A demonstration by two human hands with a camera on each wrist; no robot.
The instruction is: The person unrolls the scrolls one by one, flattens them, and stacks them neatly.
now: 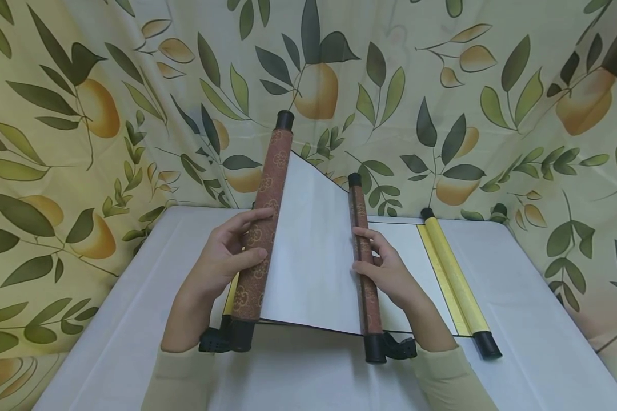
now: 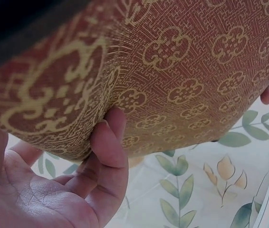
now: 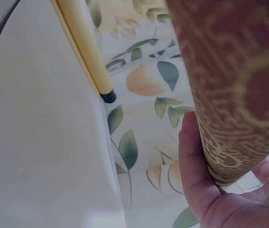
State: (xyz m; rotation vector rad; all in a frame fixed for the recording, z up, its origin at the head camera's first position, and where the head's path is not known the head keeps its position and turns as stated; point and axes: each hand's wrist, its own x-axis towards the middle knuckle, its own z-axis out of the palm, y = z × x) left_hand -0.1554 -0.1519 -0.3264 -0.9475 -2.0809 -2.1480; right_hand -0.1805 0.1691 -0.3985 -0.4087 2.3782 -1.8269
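Note:
A reddish-brown patterned scroll (image 1: 313, 245) with black end knobs is held up above the table, partly unrolled, its white inner sheet facing the head camera. My left hand (image 1: 228, 251) grips the thicker roll at the left, thumb in front. In the left wrist view, the left fingers (image 2: 110, 147) curl against its gold-flowered backing (image 2: 172, 90). My right hand (image 1: 383, 262) grips the thinner roll at the right between thumb and fingers. The right wrist view shows that roll (image 3: 239, 85) resting in the right hand (image 3: 234, 204).
Behind it a second scroll with yellow rolls (image 1: 455, 274) lies spread on the white-covered table (image 1: 524, 319); its left part is mostly hidden by the held scroll. A fruit-and-leaf patterned cloth (image 1: 319, 45) hangs around the back and sides.

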